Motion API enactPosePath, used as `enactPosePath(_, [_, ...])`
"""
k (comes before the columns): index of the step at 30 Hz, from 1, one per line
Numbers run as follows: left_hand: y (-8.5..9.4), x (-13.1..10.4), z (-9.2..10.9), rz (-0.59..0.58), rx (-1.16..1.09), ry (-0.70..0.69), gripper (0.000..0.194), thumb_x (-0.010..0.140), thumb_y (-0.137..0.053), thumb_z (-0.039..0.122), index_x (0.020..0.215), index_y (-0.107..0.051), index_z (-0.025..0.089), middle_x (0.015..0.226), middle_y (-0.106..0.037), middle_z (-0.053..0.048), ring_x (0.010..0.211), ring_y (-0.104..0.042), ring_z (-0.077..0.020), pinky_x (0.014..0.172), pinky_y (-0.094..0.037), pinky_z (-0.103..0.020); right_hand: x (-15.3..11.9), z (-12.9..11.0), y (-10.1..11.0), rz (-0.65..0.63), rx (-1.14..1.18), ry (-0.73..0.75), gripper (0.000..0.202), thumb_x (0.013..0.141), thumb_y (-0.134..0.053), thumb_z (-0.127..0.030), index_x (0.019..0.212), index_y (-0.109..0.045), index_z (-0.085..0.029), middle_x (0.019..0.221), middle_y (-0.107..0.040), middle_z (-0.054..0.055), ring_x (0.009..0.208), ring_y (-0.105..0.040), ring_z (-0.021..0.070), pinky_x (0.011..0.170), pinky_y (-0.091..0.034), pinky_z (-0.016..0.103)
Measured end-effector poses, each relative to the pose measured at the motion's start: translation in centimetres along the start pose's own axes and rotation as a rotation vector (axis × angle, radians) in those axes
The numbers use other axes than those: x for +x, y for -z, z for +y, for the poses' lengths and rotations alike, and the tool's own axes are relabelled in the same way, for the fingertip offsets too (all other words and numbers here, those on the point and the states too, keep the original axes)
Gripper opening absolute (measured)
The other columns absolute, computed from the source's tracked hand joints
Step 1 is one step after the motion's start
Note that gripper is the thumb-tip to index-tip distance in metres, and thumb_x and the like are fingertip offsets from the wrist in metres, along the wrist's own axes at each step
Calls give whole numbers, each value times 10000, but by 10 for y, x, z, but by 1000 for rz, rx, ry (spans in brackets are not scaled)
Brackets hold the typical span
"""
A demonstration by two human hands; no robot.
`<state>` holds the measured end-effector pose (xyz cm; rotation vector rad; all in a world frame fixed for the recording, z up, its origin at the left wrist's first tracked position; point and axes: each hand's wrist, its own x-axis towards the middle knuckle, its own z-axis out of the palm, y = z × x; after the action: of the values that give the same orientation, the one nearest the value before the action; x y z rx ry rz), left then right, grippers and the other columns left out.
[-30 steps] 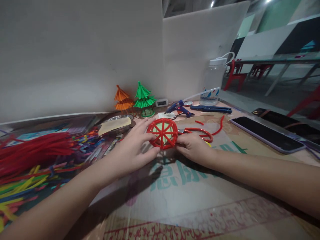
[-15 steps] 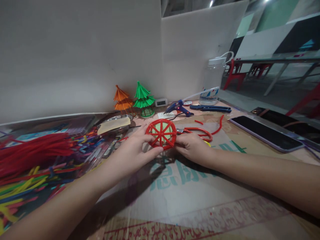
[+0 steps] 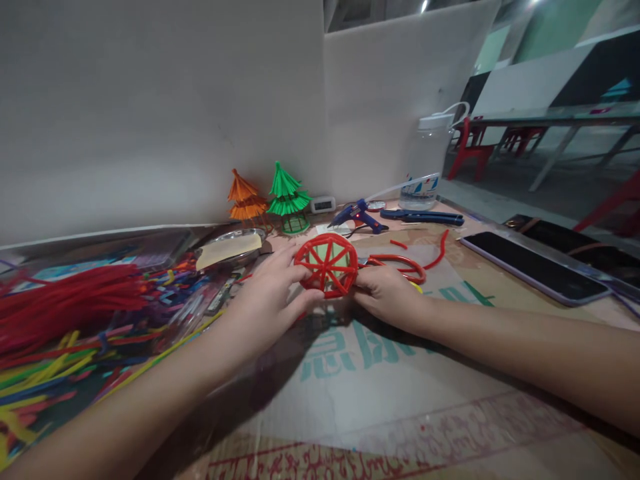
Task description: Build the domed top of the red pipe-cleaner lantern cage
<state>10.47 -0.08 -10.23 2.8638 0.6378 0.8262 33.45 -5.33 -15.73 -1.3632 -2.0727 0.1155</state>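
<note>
Left hand (image 3: 273, 285) curves, thumb below forefinger; right hand (image 3: 387, 291) is curled inward.

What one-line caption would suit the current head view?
Left hand and right hand hold a red spoked wheel, with an orange tiered model and a green one standing behind.

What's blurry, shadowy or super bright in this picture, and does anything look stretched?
All in the head view: the red strips at left look blurry, the red wheel-shaped piece clearer; a dark shadow spreads below the left hand; a bright light glares near the top edge; the phone at right looks stretched, perhaps by a wide lens.
</note>
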Motion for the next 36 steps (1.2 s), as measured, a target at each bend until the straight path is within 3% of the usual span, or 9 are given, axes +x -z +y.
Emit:
enactPosePath(5, [9, 0, -6, 188, 319, -141, 164, 921, -693, 279, 1069, -698, 207, 1394, -631, -128, 1405, -487, -349, 1177, -369, -623, 2, 0, -1, 37, 114, -69, 237, 837, -548, -118, 820, -774, -188, 729, -761, 19, 616, -626, 136, 624, -445, 233])
enactPosePath(10, [20, 1, -5, 274, 356, -231, 93, 926, -682, 231, 1018, -698, 237, 1349, -644, -93, 1365, -518, -310, 1133, -446, -558, 4, 1, -3, 20, 243, -143, 254, 857, -533, -151, 827, -781, -191, 785, -787, 21, 662, -674, 151, 635, -481, 243])
enactPosePath(20, [10, -10, -7, 227, 427, -396, 241, 910, -687, 182, 1092, -687, 339, 1359, -653, -1, 1368, -518, -253, 1223, -366, -549, 1, -5, -1, 10, 324, -73, 246, 846, -567, -100, 847, -794, -195, 819, -801, 11, 702, -708, 156, 682, -509, 240])
enactPosePath(27, [11, -12, -6, 220, 520, -495, 222, 927, -643, 176, 1117, -647, 291, 1310, -680, -18, 1378, -516, -227, 1239, -368, -487, 1, -3, -3, -17, 325, -80, 257, 836, -547, -99, 816, -786, -193, 805, -793, 19, 718, -714, 168, 697, -516, 250])
enactPosePath(32, [6, -10, -11, 269, 413, -450, 276, 909, -683, 181, 1158, -611, 275, 1306, -663, -55, 1360, -526, -240, 1239, -356, -497, 2, -8, 1, -7, 347, -80, 255, 839, -522, -110, 850, -767, -181, 834, -788, 36, 747, -711, 179, 718, -521, 265])
enactPosePath(34, [-1, -6, -15, 310, 266, -308, 478, 867, -760, 269, 1288, -534, 287, 1366, -616, -90, 1344, -545, -267, 1189, -418, -519, 2, -9, 3, 12, 377, -80, 263, 862, -506, -124, 886, -760, -188, 854, -786, 26, 746, -700, 171, 700, -516, 256])
enactPosePath(36, [-12, -3, -20, 289, 84, -109, 818, 789, -830, 397, 1461, -379, 276, 1473, -526, -158, 1367, -531, -333, 1127, -471, -564, 4, -8, 4, 32, 392, -69, 255, 901, -498, -161, 902, -752, -190, 847, -779, 21, 735, -689, 166, 678, -506, 249])
